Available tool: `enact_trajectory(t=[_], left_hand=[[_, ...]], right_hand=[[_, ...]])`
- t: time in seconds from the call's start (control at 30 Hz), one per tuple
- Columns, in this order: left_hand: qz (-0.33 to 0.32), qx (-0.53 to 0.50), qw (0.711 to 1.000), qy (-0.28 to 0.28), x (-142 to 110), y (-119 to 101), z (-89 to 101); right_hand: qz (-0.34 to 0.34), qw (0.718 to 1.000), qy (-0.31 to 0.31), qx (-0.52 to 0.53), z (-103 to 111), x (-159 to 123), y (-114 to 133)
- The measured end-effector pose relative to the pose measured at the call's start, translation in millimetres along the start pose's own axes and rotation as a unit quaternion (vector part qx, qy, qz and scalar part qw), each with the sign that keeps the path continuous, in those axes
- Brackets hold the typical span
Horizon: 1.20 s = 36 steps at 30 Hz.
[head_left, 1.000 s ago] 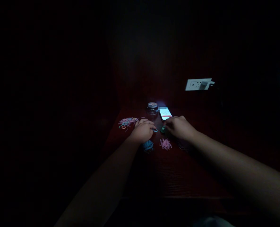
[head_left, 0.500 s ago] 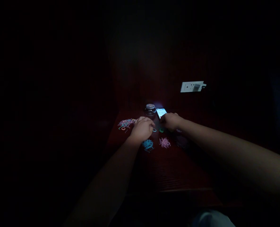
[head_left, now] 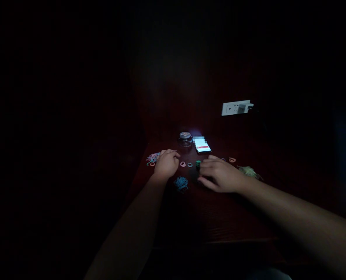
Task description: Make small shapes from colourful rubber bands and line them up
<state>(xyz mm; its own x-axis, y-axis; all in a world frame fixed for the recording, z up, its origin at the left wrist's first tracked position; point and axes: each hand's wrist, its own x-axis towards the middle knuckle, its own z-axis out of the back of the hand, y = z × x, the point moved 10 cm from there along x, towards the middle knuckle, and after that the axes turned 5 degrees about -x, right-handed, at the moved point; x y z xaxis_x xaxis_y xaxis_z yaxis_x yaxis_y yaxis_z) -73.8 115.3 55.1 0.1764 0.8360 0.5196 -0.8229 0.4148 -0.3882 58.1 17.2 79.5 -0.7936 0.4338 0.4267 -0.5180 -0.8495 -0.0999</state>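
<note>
My left hand (head_left: 167, 162) lies at the right edge of a mixed pile of coloured rubber bands (head_left: 153, 157), fingers apart and partly covering it. My right hand (head_left: 219, 175) hovers low over the table, thumb apart from the bent fingers, with nothing visible in it; it hides the spot of the pink pile. By its fingertips sits a green band (head_left: 198, 163). Between the hands lie a pink band (head_left: 183, 164) and a light blue band (head_left: 190, 165). A pile of blue rubber bands (head_left: 181, 184) is nearer to me.
A lidded clear jar (head_left: 185, 139) stands at the back of the dark red table (head_left: 208, 221), beside a lit phone (head_left: 202, 144). Right of my right hand are an orange band (head_left: 232, 160) and a pale yellow pile (head_left: 248, 171). A wall socket (head_left: 236, 107) holds a plug.
My right hand has moved from beside the phone down toward me, over the pink pile. My left hand has shifted slightly left, uncovering the pink band. The phone's screen is now more exposed.
</note>
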Motion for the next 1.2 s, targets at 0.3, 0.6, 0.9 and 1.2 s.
enact_trajectory(t=[0.3, 0.6, 0.9, 1.2], left_hand=[[0.117, -0.020, 0.988, -0.103, -9.9, 62.1, 30.8], [0.291, -0.008, 0.931, -0.220, -47.4, 123.9, 56.3], [0.310, 0.036, 0.942, -0.120, -71.9, 114.2, 49.6], [0.296, 0.132, 0.945, -0.043, -66.6, 94.6, 41.5]], right_hand=[[-0.271, 0.917, -0.279, 0.090, 31.8, -66.4, -101.1], [-0.308, 0.883, -0.322, 0.145, 29.8, -79.7, -128.0], [-0.302, 0.884, -0.318, 0.165, 26.4, -76.0, -125.3], [-0.307, 0.879, -0.322, 0.171, 29.9, -77.8, -125.2]])
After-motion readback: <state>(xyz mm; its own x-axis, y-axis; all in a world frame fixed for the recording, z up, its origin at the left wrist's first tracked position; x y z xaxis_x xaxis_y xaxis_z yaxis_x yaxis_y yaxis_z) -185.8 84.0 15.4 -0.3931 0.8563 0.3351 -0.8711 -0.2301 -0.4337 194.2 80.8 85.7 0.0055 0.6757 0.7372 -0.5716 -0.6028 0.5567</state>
